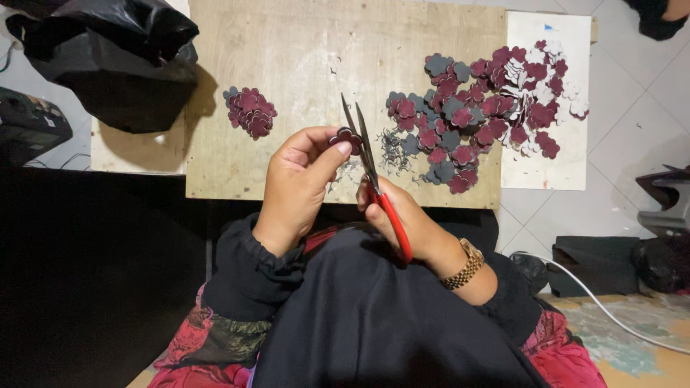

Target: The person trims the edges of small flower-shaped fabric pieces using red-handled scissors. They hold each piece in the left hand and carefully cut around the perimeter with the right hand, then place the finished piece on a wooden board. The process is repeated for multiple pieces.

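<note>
Head-camera view over a wooden worktop (287, 65). Left hand (298, 183) was closed, thumb and fingertips pinched on a small maroon flower-shaped cutout (347, 138) held just above the board's near edge. Right hand (402, 215) was clamped around the red handles of a pair of scissors (366, 154); the dark blades stood slightly parted, pointing toward 12 o'clock, with the cutout touching them on the 9 o'clock side. A gold-coloured wristwatch (467, 264) sat on the right wrist. Fine dark trimmings (392, 147) lay on the board just at 3 o'clock of the blades. A small stack of maroon cutouts (250, 111) lay at 10 o'clock of the hands; a large spread heap of maroon, grey and white cutouts (496, 108) lay at 2 o'clock, partly on a white sheet (553, 169). A black plastic bag (115, 57) rested at the far 10 o'clock corner.
</note>
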The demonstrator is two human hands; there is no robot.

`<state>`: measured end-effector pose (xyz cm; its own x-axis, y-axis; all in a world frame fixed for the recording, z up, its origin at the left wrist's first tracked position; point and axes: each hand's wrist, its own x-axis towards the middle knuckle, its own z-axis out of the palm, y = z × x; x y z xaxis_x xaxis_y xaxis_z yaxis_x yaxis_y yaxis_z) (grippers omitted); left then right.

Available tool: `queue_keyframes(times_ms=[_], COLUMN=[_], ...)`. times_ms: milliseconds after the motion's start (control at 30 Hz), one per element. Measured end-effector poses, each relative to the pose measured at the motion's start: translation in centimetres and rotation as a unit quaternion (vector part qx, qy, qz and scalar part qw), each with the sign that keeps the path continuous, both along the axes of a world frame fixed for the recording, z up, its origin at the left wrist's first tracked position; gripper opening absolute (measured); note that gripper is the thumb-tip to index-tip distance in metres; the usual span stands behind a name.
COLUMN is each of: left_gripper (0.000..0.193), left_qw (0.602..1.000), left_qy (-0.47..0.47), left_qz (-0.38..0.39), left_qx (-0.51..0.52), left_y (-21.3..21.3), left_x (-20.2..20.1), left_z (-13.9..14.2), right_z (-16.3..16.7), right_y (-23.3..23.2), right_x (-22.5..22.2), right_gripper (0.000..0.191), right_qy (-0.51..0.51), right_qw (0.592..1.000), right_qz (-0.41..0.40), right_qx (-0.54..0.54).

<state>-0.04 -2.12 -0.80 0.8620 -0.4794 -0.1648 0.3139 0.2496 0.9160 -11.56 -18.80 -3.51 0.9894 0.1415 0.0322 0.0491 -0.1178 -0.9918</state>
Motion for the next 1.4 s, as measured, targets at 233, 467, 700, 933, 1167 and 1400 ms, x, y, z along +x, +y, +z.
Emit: queue_keyframes(times_ms=[233, 467, 700, 933, 1167, 1400], left_gripper=[0.019, 0.026, 0.040, 0.040, 0.036, 0.017], left_qw=[1.000, 1.000, 1.000, 1.000, 0.999, 1.000], left_qy=[0.005, 0.000, -0.011, -0.002, 0.006, -0.003], left_qz=[-0.011, -0.025, -0.016, 0.007, 0.008, 0.012], left_qx=[0.008, -0.006, -0.010, -0.017, -0.042, -0.008], left_y=[0.0, 0.1, 0.4, 0.2, 0.1, 0.1], left_x=[0.2, 0.0, -0.2, -0.3, -0.5, -0.5], left_z=[0.4, 0.9, 1.7, 1.6, 1.0, 0.7], right_z=[0.5, 0.7, 0.7, 0.4, 0.5, 0.5], right_y=[-0.1, -0.3, 0.1, 0.0, -0.2, 0.1], right_x=[0.0, 0.0, -0.1, 0.0, 0.0, 0.1], right_gripper=[0.073, 0.077, 0.081, 0.079, 0.079, 0.081], right_qy=[0.024, 0.033, 0.037, 0.053, 0.032, 0.019], right_qw=[0.999, 0.999, 0.998, 0.998, 0.999, 0.999], right_qz=[0.021, 0.032, 0.036, 0.030, 0.032, 0.022], right_qx=[0.030, 0.029, 0.036, 0.021, 0.020, 0.037])
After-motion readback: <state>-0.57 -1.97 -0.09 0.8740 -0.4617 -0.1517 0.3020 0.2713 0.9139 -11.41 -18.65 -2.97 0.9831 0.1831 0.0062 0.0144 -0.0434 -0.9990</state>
